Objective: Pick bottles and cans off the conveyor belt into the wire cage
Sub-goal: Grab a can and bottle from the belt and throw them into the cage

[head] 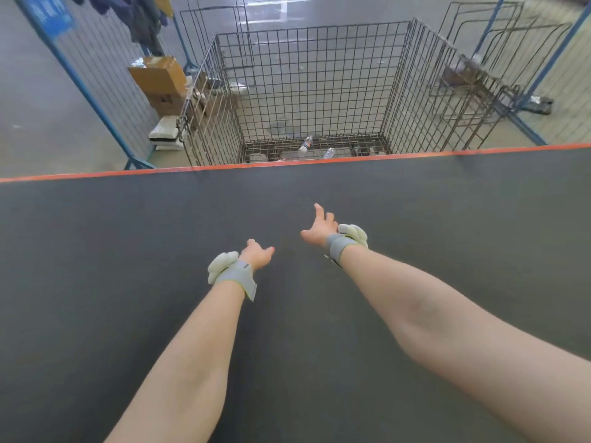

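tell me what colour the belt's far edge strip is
Orange-red, on the belt edge strip; clearest in the head view.

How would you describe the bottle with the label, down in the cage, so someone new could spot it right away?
Look past the orange edge of the dark conveyor belt to the large wire cage standing straight ahead. On its floor, near the front, lie two clear plastic bottles. The labelled bottle is the left one, tilted with a white band around it; its neighbour, the other bottle, looks plain and crumpled.

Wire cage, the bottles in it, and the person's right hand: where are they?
wire cage (315, 75): head view, far mesh wall.
bottles (305, 145): head view, one bottle's body, cage floor.
right hand (319, 230): head view, palm.
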{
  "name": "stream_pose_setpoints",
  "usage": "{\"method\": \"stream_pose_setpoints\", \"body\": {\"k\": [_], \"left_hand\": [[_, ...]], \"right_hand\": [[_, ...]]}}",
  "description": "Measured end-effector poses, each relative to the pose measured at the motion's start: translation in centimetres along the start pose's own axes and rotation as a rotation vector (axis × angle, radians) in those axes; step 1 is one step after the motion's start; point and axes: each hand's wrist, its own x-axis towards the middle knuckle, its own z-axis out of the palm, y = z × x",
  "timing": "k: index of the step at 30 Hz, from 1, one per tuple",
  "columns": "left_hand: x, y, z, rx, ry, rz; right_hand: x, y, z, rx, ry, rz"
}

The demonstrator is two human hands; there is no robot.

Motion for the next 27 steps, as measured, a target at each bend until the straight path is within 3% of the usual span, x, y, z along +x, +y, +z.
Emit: {"method": "stream_pose_setpoints", "body": {"k": [6, 12, 21, 27], "left_hand": [[-6.9, -7.9, 2.9, 0.167, 0.077, -0.039], [-11.4, -15.6, 6.0, 0.231, 0.048, -0.099], [-15.5, -21.5, 7.4, 0.316, 0.093, -0.065], [-17.5, -26.2, 5.3, 0.346, 0.193, -0.222]], "right_hand": [[-7.5, 2.9, 3.3, -0.132, -0.124, -0.026], [-13.4, 6.8, 8.0, -0.186, -0.224, -0.017], [-18.6, 9.1, 12.1, -0.239, -0.302, -0.012], [-20.6, 8.4, 13.6, -0.235, -0.313, -0.021]]}}
